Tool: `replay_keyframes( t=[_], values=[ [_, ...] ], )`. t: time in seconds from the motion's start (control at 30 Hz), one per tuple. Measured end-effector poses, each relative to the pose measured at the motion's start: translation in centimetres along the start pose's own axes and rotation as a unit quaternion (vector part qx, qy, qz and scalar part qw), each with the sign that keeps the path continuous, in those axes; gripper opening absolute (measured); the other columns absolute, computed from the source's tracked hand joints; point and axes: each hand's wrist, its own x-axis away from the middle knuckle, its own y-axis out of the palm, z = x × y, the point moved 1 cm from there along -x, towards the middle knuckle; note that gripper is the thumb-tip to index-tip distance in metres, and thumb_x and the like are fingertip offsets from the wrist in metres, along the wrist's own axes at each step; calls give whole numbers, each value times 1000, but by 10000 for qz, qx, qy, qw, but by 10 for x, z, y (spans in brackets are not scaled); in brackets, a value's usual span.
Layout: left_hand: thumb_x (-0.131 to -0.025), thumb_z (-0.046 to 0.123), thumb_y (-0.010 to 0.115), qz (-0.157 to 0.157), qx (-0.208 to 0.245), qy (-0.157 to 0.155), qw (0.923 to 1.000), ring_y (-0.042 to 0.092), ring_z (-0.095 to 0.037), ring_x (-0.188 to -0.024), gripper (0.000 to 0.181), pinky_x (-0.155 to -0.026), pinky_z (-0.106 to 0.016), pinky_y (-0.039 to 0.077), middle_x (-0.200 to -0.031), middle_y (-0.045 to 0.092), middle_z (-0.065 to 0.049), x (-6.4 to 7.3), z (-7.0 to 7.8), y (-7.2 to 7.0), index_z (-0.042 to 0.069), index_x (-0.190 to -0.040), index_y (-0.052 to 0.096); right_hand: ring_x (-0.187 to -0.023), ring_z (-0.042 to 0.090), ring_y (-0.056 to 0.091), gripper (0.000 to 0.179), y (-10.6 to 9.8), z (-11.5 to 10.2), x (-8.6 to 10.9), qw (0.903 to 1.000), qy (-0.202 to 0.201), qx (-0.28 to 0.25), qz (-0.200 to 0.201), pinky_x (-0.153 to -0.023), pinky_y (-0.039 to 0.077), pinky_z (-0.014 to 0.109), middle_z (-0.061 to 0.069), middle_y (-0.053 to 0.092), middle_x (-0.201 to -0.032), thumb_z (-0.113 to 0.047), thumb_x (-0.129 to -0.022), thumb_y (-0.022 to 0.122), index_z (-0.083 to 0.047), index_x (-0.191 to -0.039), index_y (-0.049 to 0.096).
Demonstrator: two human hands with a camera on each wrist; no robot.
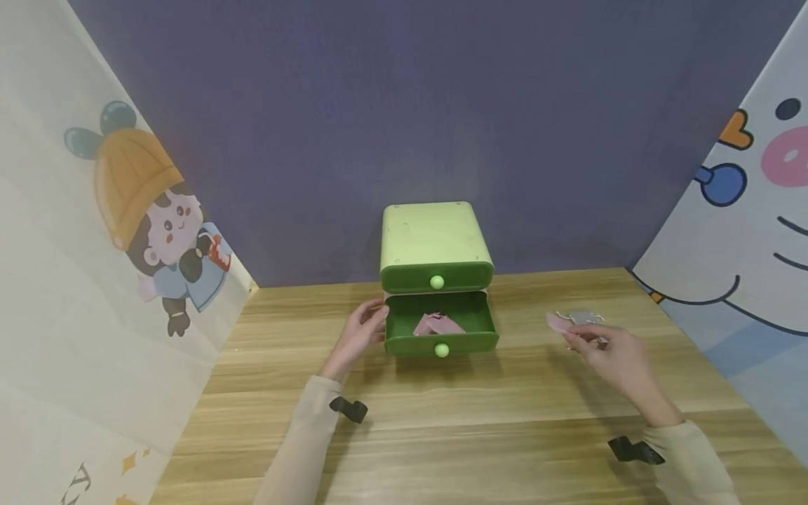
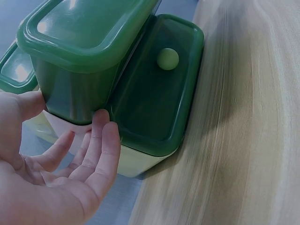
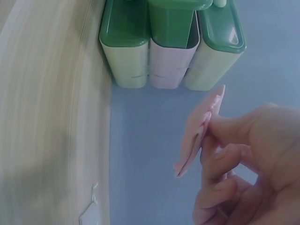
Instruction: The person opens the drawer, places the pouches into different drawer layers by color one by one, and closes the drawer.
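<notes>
A small desktop drawer cabinet has a light green shell and dark green drawer fronts with round knobs. Its middle drawer is pulled out, with several flat pink pieces lying inside. At this drawer's left side is my left hand; its thumb and spread fingertips touch the drawer's side wall. To the right of the cabinet, my right hand pinches a small flat pink packet between thumb and index finger. The other fingers of that hand are curled inward.
A small grey flat item with white strands lies on the wooden table behind my right hand. The cabinet stands against a dark blue back wall. Side panels with cartoon prints flank the table.
</notes>
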Motion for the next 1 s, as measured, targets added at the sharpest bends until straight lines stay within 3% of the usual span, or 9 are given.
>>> replay_keyframes(
  t=[0.17,0.4,0.63,0.77,1.0],
  values=[
    [-110,37,61,-6,58,-6,10000,73,-28,-110,63,-94,-38,66,-150,57,-28,0,0,0,2,-159,44,-52,1,50,26,4,-7,-2,10000,-92,9,34,-39,37,24,7,79,-79,-27,-99,79,-2,-108,83],
    [-110,36,60,14,88,37,10000,73,-27,-108,61,-93,-37,66,-149,58,-29,-1,-1,1,2,-159,44,-47,2,43,23,9,-20,-7,9988,-441,-199,67,-38,36,24,14,81,-89,-21,-99,79,-1,-109,83],
    [-110,36,61,37,61,25,10000,73,-28,-109,62,-94,-38,66,-148,59,-28,0,-1,2,2,-159,44,-49,5,47,26,13,-36,-11,9987,-285,-374,-188,-41,41,25,17,81,-99,-25,-102,75,-2,-112,83],
    [-110,37,61,38,50,21,10000,73,-28,-110,62,-95,-38,66,-148,58,-28,0,-1,2,2,-159,44,-49,4,47,23,16,-45,-13,9980,-439,-428,-177,-42,41,25,20,81,-106,-23,-100,77,-3,-109,84],
    [-110,35,60,60,87,53,9999,73,-30,-111,62,-95,-39,66,-148,59,-29,-1,-2,2,-1,-158,44,-44,2,41,17,25,-60,-19,9951,-865,-464,-112,-38,36,23,11,82,-93,-19,-99,78,-5,-108,84]
  ],
)
